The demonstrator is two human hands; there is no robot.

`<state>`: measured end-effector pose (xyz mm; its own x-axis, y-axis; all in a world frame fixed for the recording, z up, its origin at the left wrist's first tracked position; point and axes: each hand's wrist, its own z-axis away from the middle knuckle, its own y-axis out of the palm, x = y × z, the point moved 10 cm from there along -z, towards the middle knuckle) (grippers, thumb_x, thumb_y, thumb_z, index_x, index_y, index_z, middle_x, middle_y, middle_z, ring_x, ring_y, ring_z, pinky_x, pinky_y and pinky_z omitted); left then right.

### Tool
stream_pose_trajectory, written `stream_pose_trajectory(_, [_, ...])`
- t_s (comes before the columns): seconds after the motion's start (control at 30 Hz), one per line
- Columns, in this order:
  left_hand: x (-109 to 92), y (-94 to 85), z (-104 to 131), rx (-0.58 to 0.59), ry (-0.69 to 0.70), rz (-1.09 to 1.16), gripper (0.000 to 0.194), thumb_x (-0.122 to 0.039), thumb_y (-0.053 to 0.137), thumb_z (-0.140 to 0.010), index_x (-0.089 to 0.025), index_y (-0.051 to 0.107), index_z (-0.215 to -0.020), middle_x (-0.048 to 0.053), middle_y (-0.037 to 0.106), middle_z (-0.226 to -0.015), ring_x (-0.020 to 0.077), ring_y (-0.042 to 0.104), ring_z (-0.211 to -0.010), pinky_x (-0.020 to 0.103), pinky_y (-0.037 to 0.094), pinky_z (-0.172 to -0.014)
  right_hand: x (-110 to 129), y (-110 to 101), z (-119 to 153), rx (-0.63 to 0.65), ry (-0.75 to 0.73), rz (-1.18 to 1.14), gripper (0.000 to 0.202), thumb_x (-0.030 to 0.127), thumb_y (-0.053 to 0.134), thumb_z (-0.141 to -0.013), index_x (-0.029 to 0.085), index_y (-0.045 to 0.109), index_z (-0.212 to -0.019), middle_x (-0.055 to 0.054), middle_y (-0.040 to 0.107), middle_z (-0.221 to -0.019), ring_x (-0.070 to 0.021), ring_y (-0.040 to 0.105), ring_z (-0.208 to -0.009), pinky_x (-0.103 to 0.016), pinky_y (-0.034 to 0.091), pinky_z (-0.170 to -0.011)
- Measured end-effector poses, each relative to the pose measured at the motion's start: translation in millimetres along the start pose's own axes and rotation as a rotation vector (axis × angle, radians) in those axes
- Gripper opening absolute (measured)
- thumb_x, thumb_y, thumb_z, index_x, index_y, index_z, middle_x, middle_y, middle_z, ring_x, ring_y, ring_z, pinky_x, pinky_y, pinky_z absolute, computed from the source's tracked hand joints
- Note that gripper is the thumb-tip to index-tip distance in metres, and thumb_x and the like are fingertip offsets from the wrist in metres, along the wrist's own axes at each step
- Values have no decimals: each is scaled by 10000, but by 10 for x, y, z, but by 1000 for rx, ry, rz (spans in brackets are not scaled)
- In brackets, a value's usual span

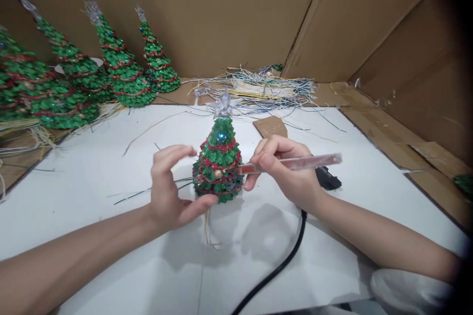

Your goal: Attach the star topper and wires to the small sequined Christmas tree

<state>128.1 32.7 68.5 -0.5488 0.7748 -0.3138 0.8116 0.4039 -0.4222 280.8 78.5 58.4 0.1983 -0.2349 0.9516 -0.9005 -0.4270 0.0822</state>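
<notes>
A small green Christmas tree [220, 157] with red garlands and a clear star on top stands upright on the white table surface [148, 266]. My left hand [172, 184] is curved around its left side, fingers apart, the thumb at the tree's lower edge. In my right hand [283, 167] is a slim, clear-and-red pen-like tool [310, 161], pinched between thumb and fingers. The tool's tip meets the tree's right side, near a gold ball. Thin wires [207, 229] come out from under the tree.
Several similar trees [123, 69] stand at the back left. A pile of thin wires [266, 88] lies at the back, by a cardboard wall [229, 10]. A cardboard scrap [271, 127] lies behind my right hand, a black object [328, 178] beside it. A black cable [275, 273] runs toward the front.
</notes>
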Motion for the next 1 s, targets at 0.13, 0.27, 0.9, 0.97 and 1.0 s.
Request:
stream_pose_trajectory(0.13, [-228, -124, -48, -34, 124, -76, 241, -241, 572, -762, -222, 541, -1000, 35, 479, -785, 182, 505, -731, 344, 454, -653, 110, 132, 95, 62, -148, 6, 61, 207, 574, -829, 182, 563, -775, 0, 628, -720, -137, 675, -615, -247, 534, -546])
stream_pose_trajectory(0.27, [-335, -109, -98, 9, 146, -150, 147, -249, 535, -798, -219, 573, -936, 30, 463, -736, 179, 506, -694, 345, 450, -625, 227, 203, 183, 87, -295, 70, 57, 172, 618, -792, 181, 609, -847, -24, 620, -800, -133, 670, -688, -258, 553, -610])
stream_pose_trajectory(0.9, [17, -174, -69, -147, -96, 51, 85, -224, 377, -887, -218, 461, -874, 29, 454, -775, 178, 484, -766, 376, 433, -690, 612, 13, 349, -105, -630, 540, 82, 272, 603, -809, 246, 659, -864, -44, 685, -745, -171, 665, -640, -291, 543, -533])
stream_pose_trajectory(0.97, [98, -132, -52, -150, -147, 115, 87, -244, 373, -893, -216, 451, -867, 36, 463, -812, 184, 502, -825, 395, 455, -751, 635, 62, 352, -52, -676, 606, 127, 237, 626, -792, 235, 656, -916, -51, 686, -776, -172, 671, -680, -280, 547, -562])
stream_pose_trajectory(1.0, [122, -102, -44, -136, -165, 136, 85, -247, 371, -894, -217, 445, -863, 40, 472, -840, 192, 514, -876, 412, 460, -794, 646, 101, 355, -12, -699, 631, 160, 219, 639, -781, 228, 651, -940, -55, 687, -789, -172, 672, -698, -273, 550, -576])
